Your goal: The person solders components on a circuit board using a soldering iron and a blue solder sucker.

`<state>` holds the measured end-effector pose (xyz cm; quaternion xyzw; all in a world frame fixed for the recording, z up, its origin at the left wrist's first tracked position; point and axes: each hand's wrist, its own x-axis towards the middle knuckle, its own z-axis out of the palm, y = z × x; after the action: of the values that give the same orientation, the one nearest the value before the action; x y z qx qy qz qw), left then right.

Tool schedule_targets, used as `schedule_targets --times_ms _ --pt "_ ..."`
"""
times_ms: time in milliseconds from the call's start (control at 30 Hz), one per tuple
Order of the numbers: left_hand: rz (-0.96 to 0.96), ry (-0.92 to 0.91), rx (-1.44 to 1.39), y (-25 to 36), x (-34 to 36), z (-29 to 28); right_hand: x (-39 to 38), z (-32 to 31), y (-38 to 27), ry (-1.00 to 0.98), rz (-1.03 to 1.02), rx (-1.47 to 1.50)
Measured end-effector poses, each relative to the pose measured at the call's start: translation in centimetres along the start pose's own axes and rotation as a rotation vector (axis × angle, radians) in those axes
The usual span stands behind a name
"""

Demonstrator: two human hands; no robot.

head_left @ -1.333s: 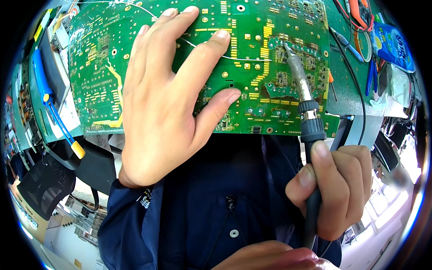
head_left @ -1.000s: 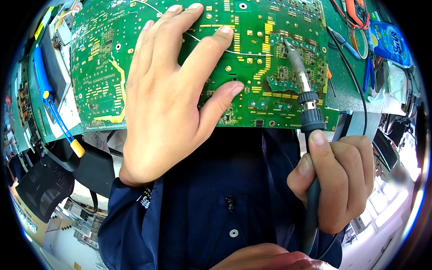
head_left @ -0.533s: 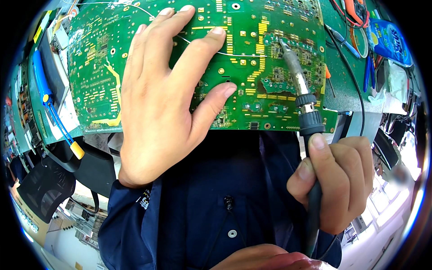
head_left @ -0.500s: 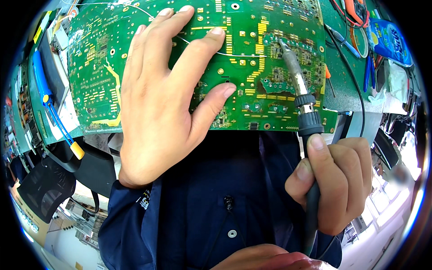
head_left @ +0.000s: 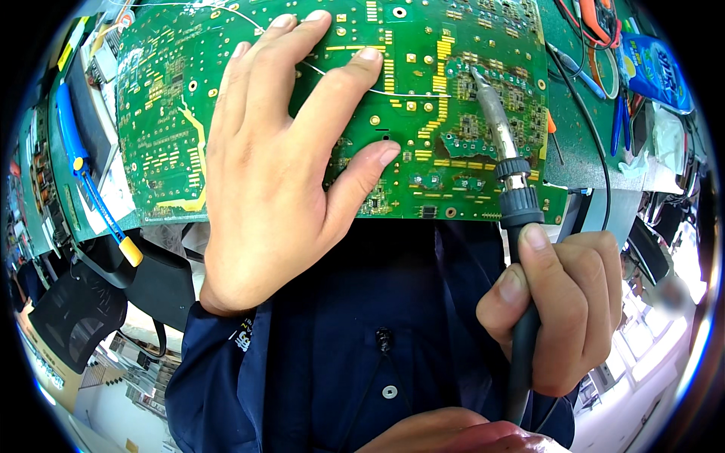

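Your right hand grips the soldering iron by its handle; your left hand spreads unclenched over the green circuit board and white wire.

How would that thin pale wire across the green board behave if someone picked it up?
The wire would probably bend easily, judging by its slender, curving run across the green board. Being so fine, it is likely light. A tug might meet some drag, since it passes beneath the left hand.
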<state>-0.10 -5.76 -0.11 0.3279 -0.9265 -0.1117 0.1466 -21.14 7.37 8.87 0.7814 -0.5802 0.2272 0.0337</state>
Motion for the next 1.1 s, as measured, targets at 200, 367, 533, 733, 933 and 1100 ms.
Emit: schedule_targets --times_ms 200,367,533,733,933,1100 --pt "-0.020 -0.014 -0.050 1.9 1.6 -1.5 0.1 -0.6 0.3 -0.049 -0.030 0.005" --pt "-0.094 0.090 -0.246 3.0 1.3 -2.1 0.0 -0.5 0.5 -0.006 -0.023 0.016" --pt "-0.022 0.219 -0.347 2.6 0.0 -2.1 0.3 -0.9 -0.5 -0.071 -0.019 0.028" --pt "-0.021 0.318 -0.325 1.8 -2.0 -4.0 -0.2 -1.3 -0.7 -0.099 0.086 0.015" --pt "-0.128 0.467 -0.032 -3.9 -6.4 -8.6 -0.8 -1.1 -0.3 -0.040 0.125 0.054" --pt "-0.545 0.575 0.091 -12.0 -9.1 -13.1 -0.8 -1.1 -0.4 -0.022 0.160 0.081"
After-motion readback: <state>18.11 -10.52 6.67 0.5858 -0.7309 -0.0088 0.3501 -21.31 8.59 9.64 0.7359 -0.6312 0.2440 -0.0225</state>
